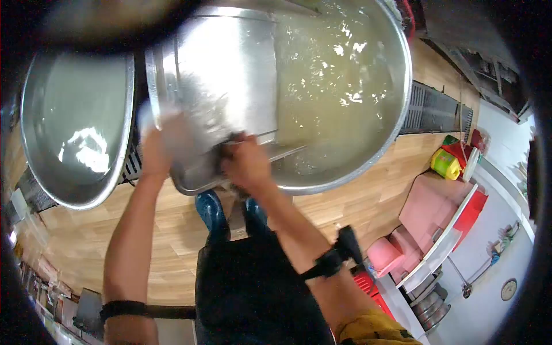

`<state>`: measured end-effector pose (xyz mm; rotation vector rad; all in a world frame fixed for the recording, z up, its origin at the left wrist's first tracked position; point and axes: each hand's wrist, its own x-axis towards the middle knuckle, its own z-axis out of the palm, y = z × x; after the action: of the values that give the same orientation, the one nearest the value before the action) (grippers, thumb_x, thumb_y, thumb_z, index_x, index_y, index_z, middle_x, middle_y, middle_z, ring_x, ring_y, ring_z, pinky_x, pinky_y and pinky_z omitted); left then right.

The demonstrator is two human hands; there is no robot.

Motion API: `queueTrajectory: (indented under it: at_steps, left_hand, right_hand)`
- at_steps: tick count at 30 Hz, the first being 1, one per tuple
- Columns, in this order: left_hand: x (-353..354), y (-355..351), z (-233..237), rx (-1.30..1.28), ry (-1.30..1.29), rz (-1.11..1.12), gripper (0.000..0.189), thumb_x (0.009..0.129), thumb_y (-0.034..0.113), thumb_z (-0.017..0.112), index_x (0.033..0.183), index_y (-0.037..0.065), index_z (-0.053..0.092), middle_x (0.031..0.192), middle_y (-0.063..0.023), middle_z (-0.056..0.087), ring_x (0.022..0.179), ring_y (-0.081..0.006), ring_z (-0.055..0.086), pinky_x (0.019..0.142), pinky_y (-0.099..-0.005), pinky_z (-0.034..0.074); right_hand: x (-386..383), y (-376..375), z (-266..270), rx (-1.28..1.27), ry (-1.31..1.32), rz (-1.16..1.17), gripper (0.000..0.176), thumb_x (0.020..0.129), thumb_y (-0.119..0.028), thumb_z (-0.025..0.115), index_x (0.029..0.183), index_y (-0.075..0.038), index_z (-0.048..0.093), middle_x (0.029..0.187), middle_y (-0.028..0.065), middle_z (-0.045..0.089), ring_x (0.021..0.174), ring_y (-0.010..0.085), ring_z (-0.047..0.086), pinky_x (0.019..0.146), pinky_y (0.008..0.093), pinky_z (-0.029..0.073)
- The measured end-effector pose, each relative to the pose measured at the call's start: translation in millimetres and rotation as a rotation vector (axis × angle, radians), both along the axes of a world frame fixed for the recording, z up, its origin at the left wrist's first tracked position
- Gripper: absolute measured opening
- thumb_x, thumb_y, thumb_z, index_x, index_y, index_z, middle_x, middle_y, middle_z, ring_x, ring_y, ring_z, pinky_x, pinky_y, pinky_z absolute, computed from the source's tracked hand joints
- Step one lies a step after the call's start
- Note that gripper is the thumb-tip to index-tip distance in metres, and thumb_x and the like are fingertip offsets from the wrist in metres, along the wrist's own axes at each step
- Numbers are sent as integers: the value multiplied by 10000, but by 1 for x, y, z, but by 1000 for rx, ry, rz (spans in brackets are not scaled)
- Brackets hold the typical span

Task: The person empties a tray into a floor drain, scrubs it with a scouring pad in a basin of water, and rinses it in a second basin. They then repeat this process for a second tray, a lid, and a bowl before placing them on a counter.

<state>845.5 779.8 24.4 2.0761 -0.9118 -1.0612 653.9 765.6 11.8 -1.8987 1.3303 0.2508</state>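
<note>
A large round metal tub (402, 109) holds cloudy water, and a flat shiny metal sheet or tray (230, 69) lies across its left part. Under my hands is a metal pan (192, 185) with a rounded corner, at the tub's near left side. My left hand (162, 144) is at the pan's left side, its fingers smeared by motion beside a pale blur. My right hand (248, 164) is closed, palm down, around something small and dark at the sheet's near edge; I cannot tell what it is.
Left of the tub stands a second metal basin (86, 198) of water. Dark floor grates (434, 109) run behind the tubs. To the right are a yellow bottle (445, 164), a pink board (431, 201), a pink bucket (384, 256) and a white sink counter (489, 247).
</note>
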Motion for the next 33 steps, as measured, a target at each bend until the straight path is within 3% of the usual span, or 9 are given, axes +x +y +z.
queueTrajectory:
  at_steps: [4, 7, 11, 14, 17, 21, 25, 27, 33]
  left_hand:
    - [-10, 1, -5, 103, -228, -186, 331, 828, 291, 531, 978, -1, 572, 808, -107, 605, 744, -245, 563, 686, -358, 461]
    - [-7, 9, -16, 51, -169, -119, 249, 840, 224, 483, 918, -2, 551, 777, -184, 597, 684, -358, 585, 656, -444, 471]
    - [-10, 12, -7, -75, -169, 140, 541, 911, 413, 423, 613, -24, 534, 575, -169, 520, 476, -301, 430, 515, -461, 345]
    - [-11, 16, -16, 106, -385, 205, 546, 917, 379, 429, 569, -28, 536, 539, -202, 504, 486, -315, 468, 510, -458, 360]
    - [-26, 11, 10, 104, -152, 284, 547, 938, 386, 393, 627, -31, 559, 578, -223, 508, 532, -349, 494, 535, -458, 367]
    - [-24, 16, 1, -147, -55, 180, 489, 967, 346, 334, 748, -51, 514, 579, -193, 407, 543, -296, 345, 524, -396, 340]
    - [-27, 18, 0, -104, 37, 232, 492, 967, 349, 329, 725, -46, 493, 575, -190, 397, 532, -288, 342, 512, -404, 332]
    - [-26, 17, 0, -148, -13, 196, 479, 967, 341, 317, 730, -39, 488, 580, -193, 403, 529, -302, 357, 509, -413, 326]
    - [-27, 21, -2, -97, -52, 176, 449, 951, 340, 340, 749, -28, 498, 594, -216, 421, 530, -365, 406, 504, -421, 329]
  right_hand:
    - [-87, -44, -39, -163, 150, 14, 279, 659, -207, 639, 907, -83, 677, 1056, 172, 587, 994, 321, 548, 844, 402, 459]
    - [-152, -89, -84, 273, 283, -256, 301, 721, -283, 600, 823, -6, 658, 832, 185, 646, 752, 342, 612, 719, 464, 476]
    - [-188, -85, -145, -66, 439, -217, 334, 756, -320, 565, 840, -10, 655, 800, 190, 645, 761, 351, 613, 710, 472, 468]
    - [-97, -47, -87, -322, 518, -55, 462, 778, -317, 573, 1138, -32, 536, 1146, 225, 525, 1079, 405, 451, 902, 478, 356]
    - [-36, 5, -12, -289, -301, -134, 476, 702, -91, 651, 1135, -25, 466, 1065, 212, 499, 1018, 398, 453, 872, 457, 391]
    - [33, 23, 16, -220, -656, 35, 425, 653, -8, 641, 1048, 4, 486, 1072, 198, 476, 1007, 394, 444, 860, 462, 393]
    - [63, -6, -17, -457, -640, 241, 351, 661, -39, 582, 995, 24, 492, 1046, 205, 476, 968, 405, 440, 833, 483, 384]
    - [95, -44, -41, -837, -614, 159, 316, 695, -90, 579, 976, 27, 494, 1019, 206, 475, 901, 391, 441, 787, 481, 378]
    - [166, -170, -32, -919, -487, -187, 335, 744, -153, 618, 1020, -9, 495, 1004, 188, 486, 933, 369, 450, 804, 462, 371]
